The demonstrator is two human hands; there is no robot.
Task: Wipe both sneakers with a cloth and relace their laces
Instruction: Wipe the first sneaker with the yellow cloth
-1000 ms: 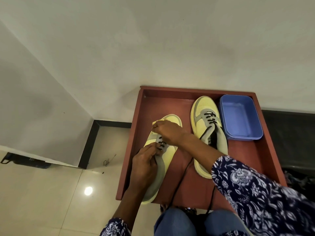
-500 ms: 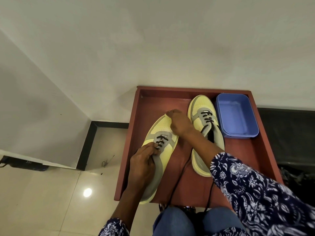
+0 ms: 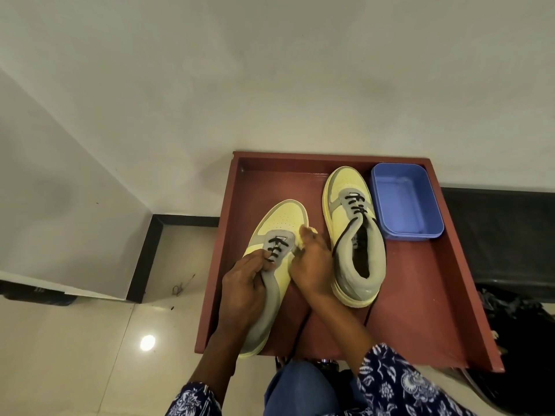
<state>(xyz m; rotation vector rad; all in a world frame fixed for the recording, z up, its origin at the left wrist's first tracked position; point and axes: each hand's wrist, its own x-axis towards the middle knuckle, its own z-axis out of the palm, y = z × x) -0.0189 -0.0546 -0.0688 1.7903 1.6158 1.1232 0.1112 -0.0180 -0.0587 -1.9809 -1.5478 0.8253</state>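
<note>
Sneakers sit apart in the tray; left hand fingers grip one collar, right hand pinches a cloth.

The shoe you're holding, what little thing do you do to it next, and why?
Probably slide the yellow cloth under the right hand further back along the left sneaker's side. The left hand grips its collar, steadying it, and its black lace is only partly threaded, so wiping likely comes first.
</note>
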